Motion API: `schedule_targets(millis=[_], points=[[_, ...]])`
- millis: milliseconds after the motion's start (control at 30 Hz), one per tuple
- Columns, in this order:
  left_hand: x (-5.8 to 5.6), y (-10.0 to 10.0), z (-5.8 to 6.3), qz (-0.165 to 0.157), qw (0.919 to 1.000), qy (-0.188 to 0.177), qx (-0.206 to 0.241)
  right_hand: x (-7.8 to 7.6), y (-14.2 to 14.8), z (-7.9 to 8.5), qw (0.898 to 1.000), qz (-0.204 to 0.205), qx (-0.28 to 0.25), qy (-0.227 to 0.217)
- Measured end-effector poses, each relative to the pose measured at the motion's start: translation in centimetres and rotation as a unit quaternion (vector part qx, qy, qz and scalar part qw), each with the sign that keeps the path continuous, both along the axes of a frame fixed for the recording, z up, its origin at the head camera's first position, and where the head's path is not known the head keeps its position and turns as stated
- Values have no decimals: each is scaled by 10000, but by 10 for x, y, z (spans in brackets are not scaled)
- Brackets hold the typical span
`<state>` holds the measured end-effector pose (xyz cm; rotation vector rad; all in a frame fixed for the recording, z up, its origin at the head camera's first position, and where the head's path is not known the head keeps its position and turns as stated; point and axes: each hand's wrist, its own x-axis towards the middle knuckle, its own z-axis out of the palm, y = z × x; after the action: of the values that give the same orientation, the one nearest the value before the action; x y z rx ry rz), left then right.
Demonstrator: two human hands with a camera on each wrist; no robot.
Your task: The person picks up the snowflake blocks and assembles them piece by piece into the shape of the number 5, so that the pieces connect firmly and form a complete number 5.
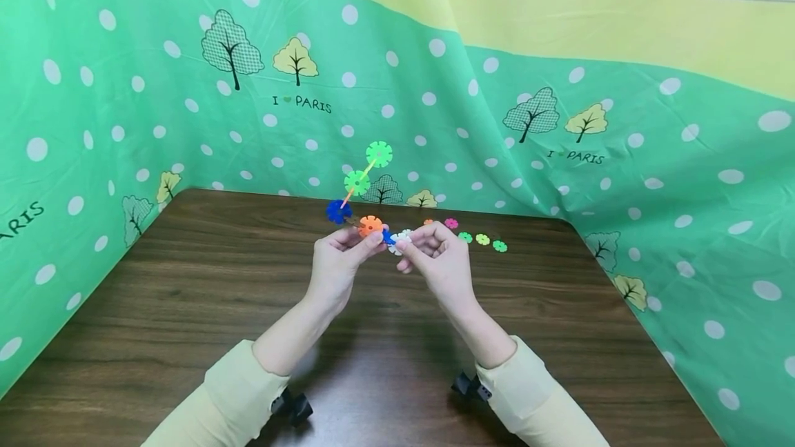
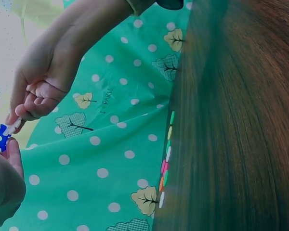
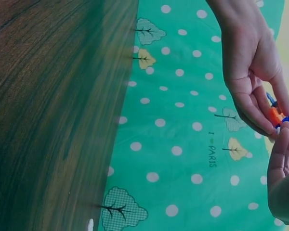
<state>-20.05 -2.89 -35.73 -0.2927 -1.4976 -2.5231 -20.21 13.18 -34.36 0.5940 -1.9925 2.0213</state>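
Observation:
Both hands are raised over the table at a chain of notched plastic building discs. My left hand [image 1: 334,264] pinches the chain at the orange disc [image 1: 370,225], thumb on its near edge. Beyond it the chain runs up and away through a dark blue disc [image 1: 338,211] and a green disc [image 1: 357,183] to another green disc [image 1: 379,154] at its tip. My right hand [image 1: 446,264] pinches a white disc [image 1: 397,247] between thumb and forefinger, right at a blue disc [image 2: 0,137] beside the orange one. Fingers partly hide the white disc.
Loose discs lie toward the back of the dark wooden table [image 1: 385,364], among them a pink disc [image 1: 451,223], a yellow disc [image 1: 482,239] and a green disc [image 1: 499,246]. A green and yellow printed cloth [image 1: 348,109] hangs round the table. Black devices [image 1: 292,407] sit at both cuffs.

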Motion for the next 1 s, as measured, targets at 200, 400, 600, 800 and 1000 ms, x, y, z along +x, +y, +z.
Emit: schedule_targets(millis=[200,400,600,800,1000], points=[[-2,-5,4,135,9989,81,-452,-1,3,2,9993,322,186,7],[-6,-8,5,-48,9979,157,-630,-1,6,5,9985,210,498,-15],[-5,-8,3,-148,9972,90,-727,-2,3,3,9989,371,-35,-292],[-4,-5,-6,-119,9951,-34,-985,-3,1,1,9985,343,-318,-295],[-5,-1,-11,47,9935,34,-1134,-4,-3,-2,9968,451,-495,-434]])
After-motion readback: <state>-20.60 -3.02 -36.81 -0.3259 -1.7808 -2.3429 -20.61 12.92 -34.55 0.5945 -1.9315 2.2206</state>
